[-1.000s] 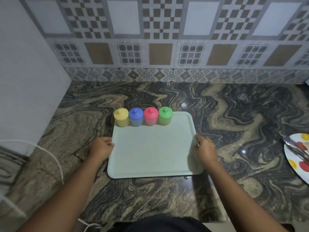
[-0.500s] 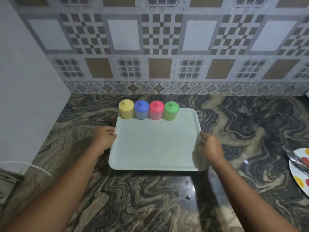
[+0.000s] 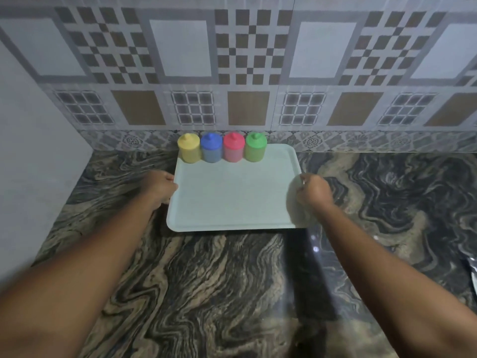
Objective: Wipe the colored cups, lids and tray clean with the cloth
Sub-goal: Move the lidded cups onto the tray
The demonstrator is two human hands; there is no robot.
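The tray (image 3: 232,202) is lying on the countertop (image 3: 232,293) between the left hand (image 3: 160,187) and the right hand (image 3: 313,191), with each hand gripping a side rim. Four lidded cups (image 3: 233,151) are standing on the tray in a row, side by side, along its far edge. They are sitting beyond both hands and nearer the left one. The tiled wall (image 3: 247,73) is rising just behind them.

The one view comes from the person's head and looks forward and down across the worktop (image 3: 232,293) toward the tiled wall (image 3: 180,47), which fills the upper part of the frame. The wide lens bows straight lines near the borders. Both forearms enter large from the lower corners and stretch out to the left hand (image 3: 160,187) and right hand (image 3: 313,191) beside the tray (image 3: 232,197), which is mid-frame and close to the wall.
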